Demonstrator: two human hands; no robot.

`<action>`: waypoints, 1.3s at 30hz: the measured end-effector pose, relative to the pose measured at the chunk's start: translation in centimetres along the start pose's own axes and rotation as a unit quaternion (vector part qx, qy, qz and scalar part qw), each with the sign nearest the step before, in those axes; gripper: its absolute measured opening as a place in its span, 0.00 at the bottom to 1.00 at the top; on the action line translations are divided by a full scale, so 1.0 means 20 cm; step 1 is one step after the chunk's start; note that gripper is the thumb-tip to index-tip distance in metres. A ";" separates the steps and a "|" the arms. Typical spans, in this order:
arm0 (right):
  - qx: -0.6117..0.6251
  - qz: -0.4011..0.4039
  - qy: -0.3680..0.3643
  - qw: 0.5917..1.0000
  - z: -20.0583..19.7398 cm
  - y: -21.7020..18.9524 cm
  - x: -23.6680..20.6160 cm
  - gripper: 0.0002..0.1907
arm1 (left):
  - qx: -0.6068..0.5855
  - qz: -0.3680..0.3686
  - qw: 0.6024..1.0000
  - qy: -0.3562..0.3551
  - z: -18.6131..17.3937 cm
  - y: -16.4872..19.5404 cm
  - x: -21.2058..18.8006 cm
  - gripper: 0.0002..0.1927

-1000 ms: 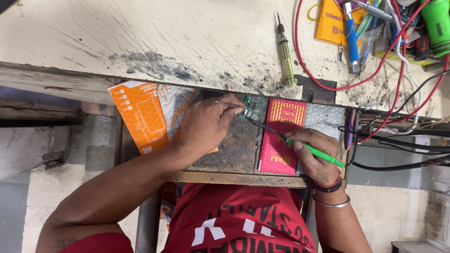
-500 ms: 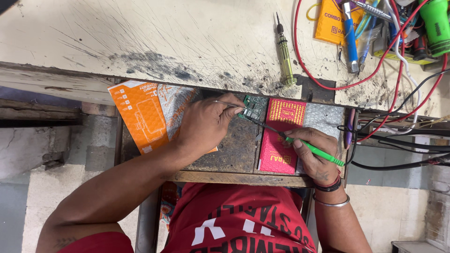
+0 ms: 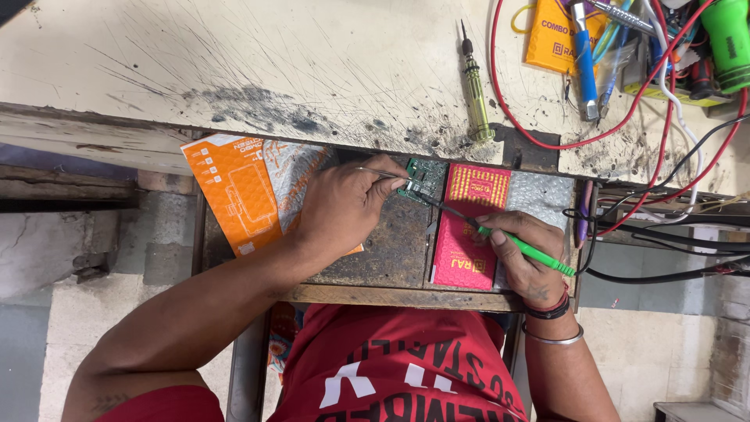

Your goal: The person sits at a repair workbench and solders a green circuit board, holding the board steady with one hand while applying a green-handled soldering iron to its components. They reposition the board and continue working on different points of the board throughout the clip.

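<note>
My left hand pinches thin metal tweezers whose tips rest on a small green circuit board lying in an open drawer. Gripped in my right hand is a green-handled soldering iron; its dark tip reaches left onto the same board. Under that hand lies a red and pink packet. An orange packet sits under my left wrist.
A worn, scratched white bench top runs above the drawer. On it lie a green screwdriver, a blue tool, an orange card, red and black wires and a green cylinder. Bubble wrap lines the drawer's right side.
</note>
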State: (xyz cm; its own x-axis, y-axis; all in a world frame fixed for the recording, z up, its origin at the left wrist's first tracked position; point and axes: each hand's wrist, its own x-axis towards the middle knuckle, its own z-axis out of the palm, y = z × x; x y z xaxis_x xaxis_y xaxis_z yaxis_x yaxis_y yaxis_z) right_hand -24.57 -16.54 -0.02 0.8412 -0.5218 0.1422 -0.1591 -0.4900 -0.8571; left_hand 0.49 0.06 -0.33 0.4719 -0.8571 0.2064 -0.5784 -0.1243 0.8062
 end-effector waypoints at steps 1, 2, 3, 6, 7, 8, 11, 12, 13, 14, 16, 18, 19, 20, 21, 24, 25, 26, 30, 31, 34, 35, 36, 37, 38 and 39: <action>0.003 0.000 0.001 1.000 0.00 0.00 0.00 0.09 | -0.002 -0.002 1.000 0.000 0.00 0.00 0.00 0.09; 0.006 0.000 0.001 1.000 0.00 0.00 0.00 0.09 | -0.005 -0.005 1.000 0.000 0.00 0.00 0.00 0.09; 0.009 -0.001 0.000 1.000 0.00 0.00 0.00 0.09 | -0.007 -0.008 1.000 0.000 0.00 0.00 0.00 0.09; 0.015 -0.007 -0.007 1.000 0.00 0.00 0.00 0.09 | 0.007 -0.018 1.000 -0.009 0.01 0.00 0.00 0.09; 0.015 -0.007 -0.008 1.000 0.00 0.00 0.00 0.09 | 0.003 -0.010 1.000 -0.001 0.01 0.00 0.00 0.09; 0.016 -0.007 -0.009 1.000 0.00 0.00 0.00 0.09 | 0.000 -0.001 1.000 0.006 0.01 0.00 0.00 0.09; 0.014 -0.008 -0.011 1.000 0.00 0.00 0.00 0.09 | -0.004 0.000 1.000 0.008 0.00 0.00 0.00 0.09; 0.013 -0.008 -0.012 1.000 0.00 0.00 0.00 0.09 | -0.005 -0.004 1.000 0.005 0.00 0.00 0.00 0.09; 0.019 -0.009 -0.008 1.000 0.00 0.01 0.00 0.09 | -0.002 -0.006 1.000 0.003 0.00 0.00 0.00 0.09; 0.026 -0.010 -0.004 1.000 0.01 0.01 0.00 0.09 | 0.001 -0.009 1.000 0.000 0.00 0.00 0.00 0.09; 0.026 -0.010 -0.001 1.000 0.01 0.01 0.00 0.09 | 0.003 -0.009 1.000 0.000 0.00 0.00 0.00 0.09; 0.013 -0.010 -0.002 1.000 0.01 0.01 0.00 0.09 | 0.001 -0.003 1.000 0.007 0.00 0.01 0.00 0.09; 0.010 -0.010 -0.001 1.000 0.01 0.01 0.00 0.09 | -0.002 -0.007 1.000 0.005 0.00 0.01 0.00 0.09; 0.006 -0.009 0.000 1.000 0.00 0.02 0.00 0.09 | -0.005 -0.012 1.000 0.003 0.00 0.01 0.00 0.09; 0.003 -0.009 0.001 1.000 0.00 0.01 0.00 0.09 | -0.008 -0.018 1.000 0.001 0.00 0.01 0.00 0.09; 0.023 -0.005 -0.004 1.000 0.00 0.01 0.00 0.09 | 0.009 -0.027 1.000 -0.014 0.00 0.01 0.00 0.08; 0.022 -0.007 -0.005 1.000 0.00 0.01 -0.01 0.09 | 0.001 -0.019 1.000 -0.006 0.00 0.01 0.00 0.08; 0.020 -0.009 -0.006 1.000 0.00 0.02 -0.01 0.09 | -0.006 -0.011 1.000 0.002 0.00 0.01 0.00 0.08; 0.021 -0.004 -0.004 1.000 0.00 0.02 -0.01 0.09 | -0.012 -0.026 1.000 -0.013 0.00 0.00 0.00 0.08; 0.022 0.000 0.001 1.000 0.00 0.02 -0.01 0.09 | -0.011 -0.020 1.000 -0.009 0.00 0.01 0.00 0.08; 0.024 0.006 0.006 1.000 0.01 0.03 -0.01 0.09 | -0.005 -0.019 1.000 -0.008 0.00 0.01 0.00 0.08; 0.022 0.003 0.003 1.000 0.00 0.03 -0.01 0.09 | -0.001 -0.029 0.999 -0.016 0.00 0.01 0.00 0.08; 0.020 -0.001 0.001 1.000 0.00 0.03 -0.01 0.09 | 0.004 -0.039 0.999 -0.025 0.00 0.00 0.00 0.08; 0.020 -0.009 -0.004 1.000 0.00 0.03 -0.01 0.09 | -0.002 -0.026 1.000 -0.013 0.00 0.01 0.00 0.08; 0.019 -0.016 -0.010 1.000 0.00 0.03 0.00 0.09 | -0.007 -0.014 1.000 -0.001 0.00 0.01 0.00 0.08; 0.019 -0.023 -0.015 0.999 -0.01 0.03 0.00 0.09 | -0.012 -0.001 1.000 0.010 -0.01 0.01 0.00 0.07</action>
State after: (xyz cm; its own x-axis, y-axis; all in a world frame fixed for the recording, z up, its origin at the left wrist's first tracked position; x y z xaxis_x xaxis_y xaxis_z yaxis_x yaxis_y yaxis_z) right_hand -24.74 -16.93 -0.50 0.8621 -0.4781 0.1677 -0.1005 -0.4856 -0.8684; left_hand 0.43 0.08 -0.11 0.4869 -0.8464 0.2156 -0.5615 -0.1142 0.8196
